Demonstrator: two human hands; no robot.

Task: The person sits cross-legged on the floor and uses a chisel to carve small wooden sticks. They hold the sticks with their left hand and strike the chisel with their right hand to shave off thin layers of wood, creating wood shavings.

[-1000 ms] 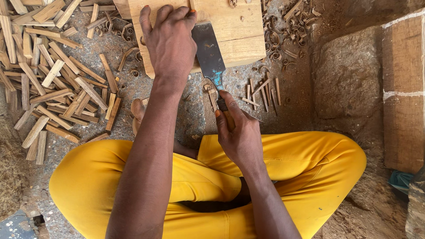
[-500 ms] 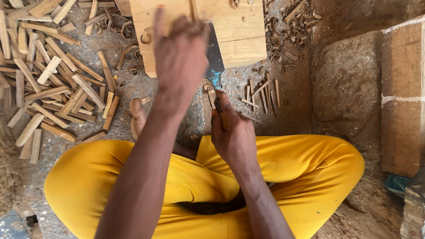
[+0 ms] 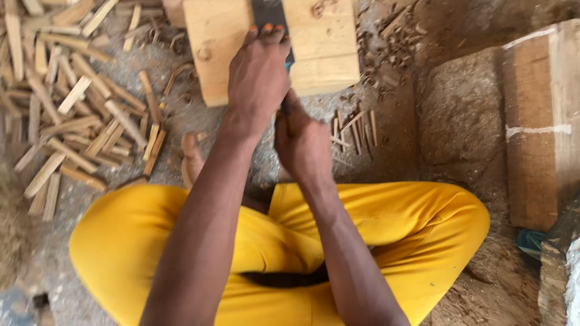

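Note:
I sit cross-legged in yellow trousers (image 3: 393, 223) before a pale wooden block (image 3: 320, 60). A dark broad blade (image 3: 269, 11) lies across the block's top. My left hand (image 3: 258, 81) rests over the blade with its fingertips on the block, hiding whatever is beneath the palm. Just behind it, my right hand (image 3: 305, 148) is closed around the tool's handle, which barely shows above the knuckles. The two hands touch at the block's near edge.
A heap of split wooden sticks (image 3: 78, 115) covers the ground at left. A few thin splints (image 3: 356, 130) lie right of the hands. A bare foot (image 3: 192, 160) shows beside the left forearm. An earthen lump (image 3: 462, 108) and a thick timber (image 3: 538, 121) stand at right.
The blade has moved farther up over the block. My right hand has slid forward to the block's edge, and my left hand now lies over the blade.

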